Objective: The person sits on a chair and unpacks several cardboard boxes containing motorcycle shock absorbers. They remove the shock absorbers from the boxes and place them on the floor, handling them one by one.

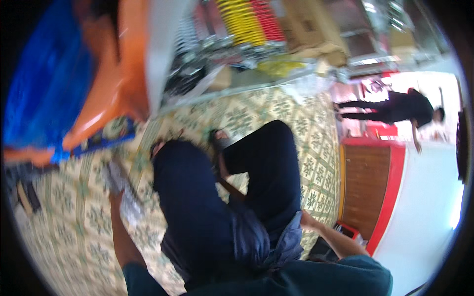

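Note:
My left hand [115,180] is low over the floor on the left side. It is blurred and looks grey, as if gloved. A clear, shiny plastic wrapping [132,209] lies against or just beside it; I cannot tell whether the fingers grip it. My right hand [308,220] is beside my right hip, touching or close to the dark trousers [195,202]. Its fingers are mostly hidden. Both my knees are bent above the patterned tile floor [237,116].
A large orange and blue glossy body [111,74] rises at the near left. Yellow coil springs [239,22] and red coil springs [266,19] lie with cardboard boxes [313,24] ahead. A person in dark clothes [410,107] stands off right, past a red-framed brown panel [365,180].

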`<control>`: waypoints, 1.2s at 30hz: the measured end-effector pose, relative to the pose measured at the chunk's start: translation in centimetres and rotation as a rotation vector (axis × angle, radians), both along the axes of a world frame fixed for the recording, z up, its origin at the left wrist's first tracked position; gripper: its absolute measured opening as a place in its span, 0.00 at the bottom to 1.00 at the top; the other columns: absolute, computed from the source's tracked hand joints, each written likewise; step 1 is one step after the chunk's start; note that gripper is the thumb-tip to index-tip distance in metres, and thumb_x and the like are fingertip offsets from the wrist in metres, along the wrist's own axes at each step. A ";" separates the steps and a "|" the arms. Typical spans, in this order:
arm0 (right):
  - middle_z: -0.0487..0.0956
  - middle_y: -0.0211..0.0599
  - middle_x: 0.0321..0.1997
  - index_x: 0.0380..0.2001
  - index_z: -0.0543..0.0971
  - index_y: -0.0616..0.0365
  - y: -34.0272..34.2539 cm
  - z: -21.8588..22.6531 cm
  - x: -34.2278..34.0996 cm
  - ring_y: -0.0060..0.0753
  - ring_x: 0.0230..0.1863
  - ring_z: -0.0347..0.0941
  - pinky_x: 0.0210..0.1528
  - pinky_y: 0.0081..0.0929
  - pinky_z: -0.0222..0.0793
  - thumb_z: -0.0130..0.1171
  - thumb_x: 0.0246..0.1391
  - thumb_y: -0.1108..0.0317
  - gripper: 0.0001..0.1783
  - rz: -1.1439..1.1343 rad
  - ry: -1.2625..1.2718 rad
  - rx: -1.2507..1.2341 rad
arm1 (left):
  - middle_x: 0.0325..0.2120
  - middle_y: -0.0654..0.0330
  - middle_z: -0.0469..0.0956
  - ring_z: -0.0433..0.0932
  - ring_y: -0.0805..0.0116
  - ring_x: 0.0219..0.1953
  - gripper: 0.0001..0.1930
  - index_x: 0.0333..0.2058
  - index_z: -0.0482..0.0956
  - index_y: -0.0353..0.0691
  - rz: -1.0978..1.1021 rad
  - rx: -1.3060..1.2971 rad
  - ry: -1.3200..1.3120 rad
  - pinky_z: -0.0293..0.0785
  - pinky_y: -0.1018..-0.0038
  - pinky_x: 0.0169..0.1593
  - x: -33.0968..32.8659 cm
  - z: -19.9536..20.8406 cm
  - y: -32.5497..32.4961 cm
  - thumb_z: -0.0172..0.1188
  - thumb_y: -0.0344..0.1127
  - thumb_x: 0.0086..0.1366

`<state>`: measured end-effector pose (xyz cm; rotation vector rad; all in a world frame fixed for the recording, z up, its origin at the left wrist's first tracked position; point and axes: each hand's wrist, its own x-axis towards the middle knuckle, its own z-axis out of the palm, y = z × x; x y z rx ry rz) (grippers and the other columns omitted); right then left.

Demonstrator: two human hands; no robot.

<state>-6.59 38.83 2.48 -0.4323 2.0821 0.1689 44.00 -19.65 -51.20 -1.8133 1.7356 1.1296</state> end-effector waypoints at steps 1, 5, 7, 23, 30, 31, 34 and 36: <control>0.88 0.48 0.44 0.53 0.83 0.57 -0.3 -0.4 -1.5 0.41 0.47 0.85 0.51 0.38 0.79 0.62 0.67 0.66 0.15 -0.038 0.015 -0.041 | 0.71 0.35 0.62 0.62 0.39 0.73 0.63 0.76 0.53 0.36 -0.014 -0.016 -0.041 0.61 0.51 0.73 -0.2 1.4 -0.8 0.74 0.68 0.53; 0.88 0.46 0.44 0.51 0.86 0.55 -3.8 -0.7 -8.8 0.39 0.46 0.85 0.49 0.38 0.78 0.63 0.66 0.62 0.14 -0.187 0.191 -0.266 | 0.69 0.29 0.60 0.61 0.25 0.70 0.63 0.77 0.50 0.39 0.109 -0.041 -0.113 0.57 0.41 0.73 -1.8 8.5 -2.3 0.69 0.72 0.54; 0.88 0.44 0.40 0.47 0.86 0.59 -7.5 -0.2 -12.0 0.38 0.42 0.85 0.47 0.36 0.78 0.65 0.66 0.59 0.15 -0.307 0.399 -0.487 | 0.71 0.29 0.56 0.58 0.29 0.72 0.61 0.77 0.49 0.37 0.161 -0.135 -0.064 0.57 0.38 0.71 -2.9 12.0 -2.8 0.66 0.72 0.58; 0.62 0.57 0.74 0.71 0.67 0.56 -34.5 11.9 -41.4 0.62 0.73 0.62 0.71 0.53 0.66 0.73 0.44 0.38 0.55 -0.256 1.227 -0.841 | 0.62 0.54 0.73 0.75 0.65 0.56 0.25 0.67 0.69 0.33 0.058 -0.449 0.661 0.78 0.68 0.56 -18.6 56.3 12.2 0.59 0.32 0.74; 0.66 0.64 0.68 0.67 0.72 0.56 -33.5 8.8 -45.3 0.61 0.68 0.67 0.68 0.43 0.69 0.76 0.36 0.38 0.56 -0.344 1.009 -1.072 | 0.61 0.54 0.73 0.76 0.63 0.54 0.23 0.64 0.72 0.33 -0.037 -0.459 0.699 0.77 0.66 0.57 -20.5 60.2 14.8 0.61 0.29 0.72; 0.68 0.63 0.66 0.66 0.74 0.57 -32.9 8.5 -44.6 0.60 0.66 0.68 0.68 0.42 0.70 0.76 0.36 0.40 0.55 -0.358 1.062 -1.101 | 0.61 0.54 0.73 0.76 0.63 0.54 0.23 0.64 0.72 0.33 -0.049 -0.460 0.695 0.77 0.66 0.58 -21.2 60.8 15.2 0.61 0.29 0.72; 0.71 0.61 0.61 0.63 0.76 0.59 -30.3 9.3 -41.4 0.60 0.60 0.72 0.66 0.42 0.70 0.76 0.36 0.46 0.50 -0.391 1.275 -1.321 | 0.60 0.52 0.74 0.77 0.60 0.58 0.22 0.61 0.75 0.31 -0.179 -0.522 0.771 0.74 0.65 0.62 -23.4 63.2 16.1 0.62 0.27 0.69; 0.73 0.60 0.61 0.59 0.79 0.58 -26.6 10.7 -37.9 0.56 0.61 0.72 0.67 0.44 0.67 0.75 0.38 0.49 0.44 -0.295 1.440 -1.367 | 0.60 0.50 0.76 0.76 0.57 0.61 0.22 0.60 0.77 0.31 -0.248 -0.570 0.826 0.73 0.63 0.64 -25.1 64.9 17.1 0.64 0.27 0.67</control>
